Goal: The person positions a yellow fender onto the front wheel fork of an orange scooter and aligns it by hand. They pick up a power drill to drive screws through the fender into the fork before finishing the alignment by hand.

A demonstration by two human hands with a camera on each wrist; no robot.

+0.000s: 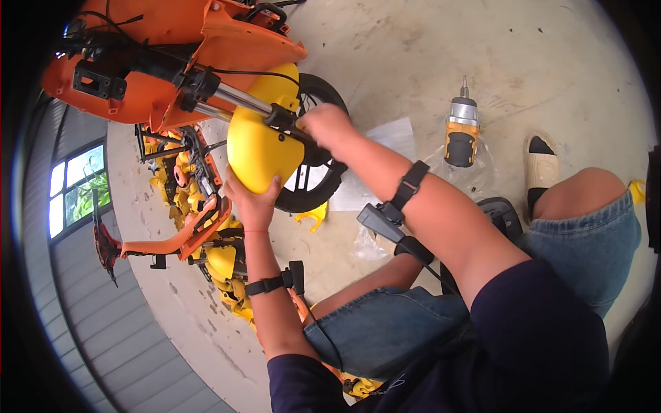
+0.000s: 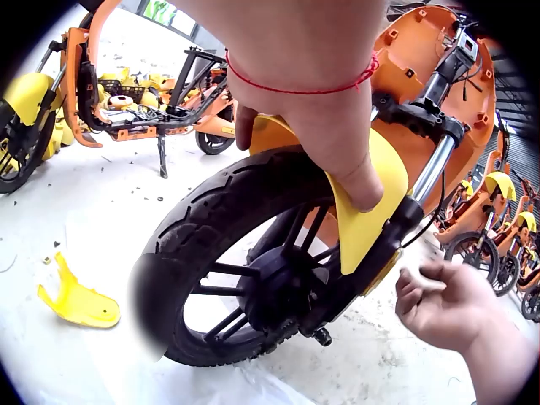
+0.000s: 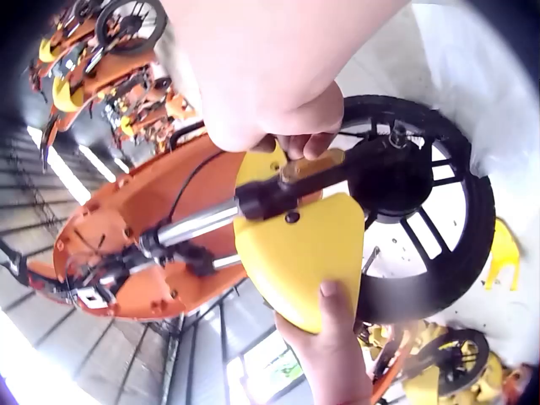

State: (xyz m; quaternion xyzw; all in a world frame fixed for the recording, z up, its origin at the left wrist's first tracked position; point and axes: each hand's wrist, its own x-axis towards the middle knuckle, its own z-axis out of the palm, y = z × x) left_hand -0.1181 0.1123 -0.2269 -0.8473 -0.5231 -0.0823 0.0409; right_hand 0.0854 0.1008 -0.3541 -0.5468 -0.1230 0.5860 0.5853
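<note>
A yellow front mudguard (image 1: 258, 148) sits over the black front wheel (image 2: 215, 245) of an orange scooter, beside the silver-and-black fork (image 3: 202, 221). My left hand (image 1: 253, 201) grips the mudguard's lower end, its thumb on the outer face. By the fork's lower leg is my right hand (image 1: 326, 127), fingers curled, close to an amber reflector (image 3: 314, 165). The left wrist view shows that hand (image 2: 451, 308) beside the fork; I cannot tell whether its fingertips pinch something small. A dark bolt head (image 3: 292, 217) shows on the mudguard's side.
A yellow-and-black power driver (image 1: 461, 134) lies on the floor to the right, on clear plastic. A loose yellow part (image 2: 80, 295) lies near the wheel. More orange scooter frames (image 2: 156, 126) and yellow parts stand farther off. Orange body panels (image 1: 158, 89) rise behind the fork.
</note>
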